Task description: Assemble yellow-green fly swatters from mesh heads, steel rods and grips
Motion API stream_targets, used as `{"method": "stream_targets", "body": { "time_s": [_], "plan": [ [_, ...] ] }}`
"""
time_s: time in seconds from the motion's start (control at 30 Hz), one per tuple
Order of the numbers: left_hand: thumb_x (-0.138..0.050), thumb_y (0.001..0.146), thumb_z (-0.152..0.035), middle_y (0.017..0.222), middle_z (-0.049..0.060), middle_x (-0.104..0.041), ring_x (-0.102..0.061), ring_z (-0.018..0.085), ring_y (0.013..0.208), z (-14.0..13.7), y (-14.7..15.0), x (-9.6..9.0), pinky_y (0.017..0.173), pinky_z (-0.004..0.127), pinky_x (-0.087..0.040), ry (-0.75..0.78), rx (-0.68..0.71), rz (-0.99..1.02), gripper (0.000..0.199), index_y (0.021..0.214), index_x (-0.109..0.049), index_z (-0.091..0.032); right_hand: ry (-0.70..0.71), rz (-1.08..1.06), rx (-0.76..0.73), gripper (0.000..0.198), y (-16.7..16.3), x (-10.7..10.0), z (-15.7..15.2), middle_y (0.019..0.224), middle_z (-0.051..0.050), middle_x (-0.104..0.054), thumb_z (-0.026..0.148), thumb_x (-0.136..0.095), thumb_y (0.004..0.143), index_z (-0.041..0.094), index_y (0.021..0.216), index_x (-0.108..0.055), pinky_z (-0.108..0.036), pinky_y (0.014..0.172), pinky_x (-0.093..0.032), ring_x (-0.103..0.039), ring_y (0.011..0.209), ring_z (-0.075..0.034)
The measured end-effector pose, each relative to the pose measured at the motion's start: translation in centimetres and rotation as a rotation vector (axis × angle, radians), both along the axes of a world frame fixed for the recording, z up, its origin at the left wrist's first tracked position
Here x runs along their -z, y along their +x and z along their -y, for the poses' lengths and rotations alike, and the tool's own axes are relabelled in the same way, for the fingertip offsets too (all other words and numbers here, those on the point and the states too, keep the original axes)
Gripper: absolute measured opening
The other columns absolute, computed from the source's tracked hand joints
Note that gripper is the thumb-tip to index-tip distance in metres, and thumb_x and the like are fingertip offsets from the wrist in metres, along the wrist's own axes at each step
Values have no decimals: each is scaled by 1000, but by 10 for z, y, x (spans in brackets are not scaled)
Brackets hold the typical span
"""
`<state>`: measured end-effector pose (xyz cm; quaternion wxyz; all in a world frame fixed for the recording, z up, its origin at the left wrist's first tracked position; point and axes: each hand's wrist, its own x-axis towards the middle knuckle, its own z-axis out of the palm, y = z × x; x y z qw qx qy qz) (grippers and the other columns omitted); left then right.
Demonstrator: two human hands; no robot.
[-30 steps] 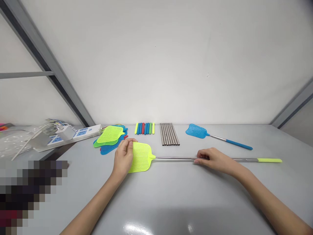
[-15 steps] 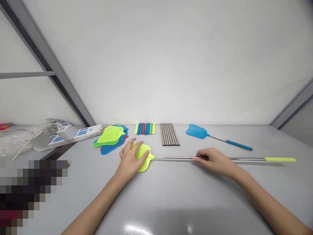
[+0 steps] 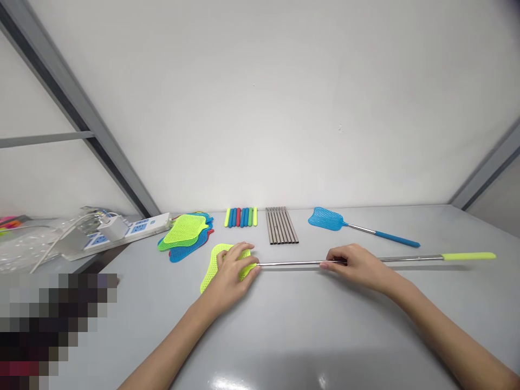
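Observation:
A yellow-green fly swatter (image 3: 211, 268) lies crosswise in front of me, its telescopic metal rod (image 3: 290, 264) drawn out long and its yellow handle (image 3: 469, 256) at the far right. My left hand (image 3: 235, 271) covers part of the swatter's perforated head, thumb and fingers closed around the neck where head and rod meet. Pinched in my right hand (image 3: 351, 265) is the middle of the rod, whose handle end stands slightly off the table. Beyond my right hand lies a blue fly swatter (image 3: 327, 218) with a short rod and blue handle.
Loose swatter heads (image 3: 184, 230) in yellow, green, blue and red are stacked at the left. Coloured handle sleeves (image 3: 241, 217) and several metal tubes (image 3: 281, 225) lie in rows near the wall. A white power strip (image 3: 142, 230) with cables and plastic bags borders the left side.
My left hand has slid right along the swatter's head to its neck, and its fingers have closed there. The handle end has risen slightly. My right hand keeps its hold on the rod.

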<state>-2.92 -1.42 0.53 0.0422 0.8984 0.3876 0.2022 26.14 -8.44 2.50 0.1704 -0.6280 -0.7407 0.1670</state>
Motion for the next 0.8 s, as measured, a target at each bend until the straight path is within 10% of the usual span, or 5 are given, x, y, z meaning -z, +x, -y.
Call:
{"method": "stream_targets", "body": {
  "time_s": [0.33,0.8],
  "plan": [
    [-33,87,-31,64,-2,-46,-42,11,63,13,5,-9,76,34,-28,-13,167,-155,31,61,-42,-17,-37,-66,-74,28,-6,2,-1,66,-2,-58,40,-42,81,21,76,-62,-24,54,-31,-49,60,-14],
    [-30,87,-18,61,-2,-45,-37,12,57,18,2,-7,68,29,-30,-42,238,-151,25,62,-33,-17,-108,-151,-127,26,-24,12,7,62,0,-51,25,-37,82,17,60,-47,-22,53,-29,-42,58,-12]
  ]
}}
